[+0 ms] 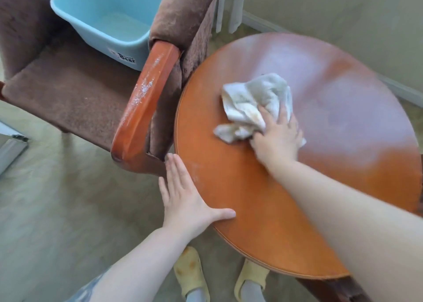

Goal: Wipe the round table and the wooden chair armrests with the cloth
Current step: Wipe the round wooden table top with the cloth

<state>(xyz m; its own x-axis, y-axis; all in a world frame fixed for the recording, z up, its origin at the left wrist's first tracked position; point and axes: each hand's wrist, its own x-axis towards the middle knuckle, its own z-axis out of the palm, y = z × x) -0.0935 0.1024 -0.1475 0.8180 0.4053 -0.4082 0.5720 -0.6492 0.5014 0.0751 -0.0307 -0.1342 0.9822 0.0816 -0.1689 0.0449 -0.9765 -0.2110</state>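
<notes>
The round orange-brown wooden table [251, 198] fills the right half of the view. A crumpled off-white cloth [254, 102] lies near the table's middle, and my right hand [278, 139] presses down on its near edge, gripping it. My left hand [185, 196] rests flat on the table's left rim, fingers spread, holding nothing. Just left of the table is the chair's wooden armrest [144, 104], orange-red with white dusty specks along its top. The chair's other armrest is out of view.
The brown upholstered chair [75, 91] carries a light blue plastic tub [107, 20] on its seat. Beige carpet [57, 198] covers the floor. A wall with white baseboard [320, 10] runs behind the table. My feet in yellow slippers [190, 272] stand at the table's near edge.
</notes>
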